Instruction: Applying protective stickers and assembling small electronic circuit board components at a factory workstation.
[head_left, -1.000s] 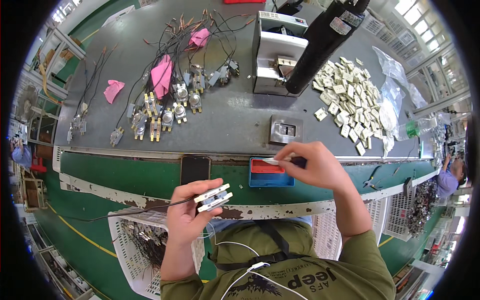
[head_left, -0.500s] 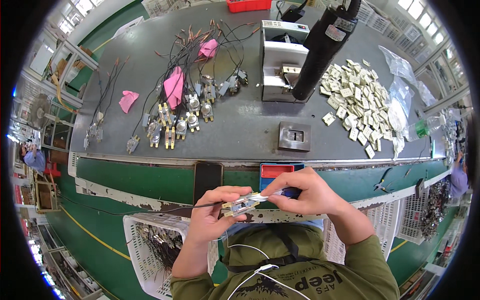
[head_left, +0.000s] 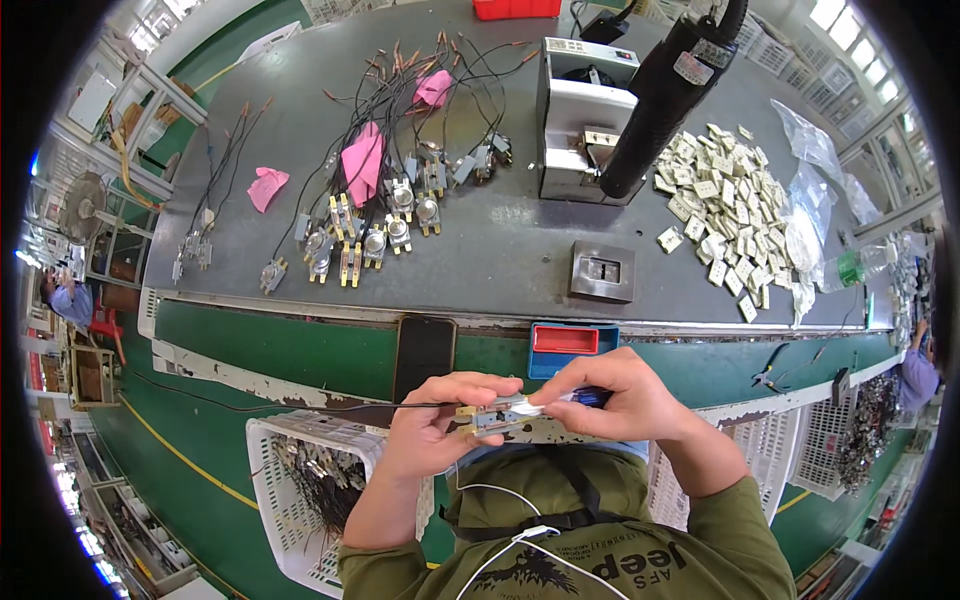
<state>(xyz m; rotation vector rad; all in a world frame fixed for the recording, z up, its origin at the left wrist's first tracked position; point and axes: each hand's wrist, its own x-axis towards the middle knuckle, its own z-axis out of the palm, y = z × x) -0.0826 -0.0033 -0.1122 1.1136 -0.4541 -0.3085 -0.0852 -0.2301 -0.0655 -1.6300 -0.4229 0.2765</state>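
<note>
In the head view, my left hand (head_left: 428, 430) is gripping the part (head_left: 490, 418) around its left end, before the desk's (head_left: 480, 255) near edge. My right hand (head_left: 618, 400) is pinching a blue handle (head_left: 592, 397), with a white piece (head_left: 526, 407) at the part's right end; exact contact is being hidden. I should be bracing firmly, guiding gently.

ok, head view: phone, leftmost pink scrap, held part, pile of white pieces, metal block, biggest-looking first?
1. Pile of white pieces
2. Phone
3. Metal block
4. Leftmost pink scrap
Unranked: held part, partly covered and probably nearer the camera.
</note>
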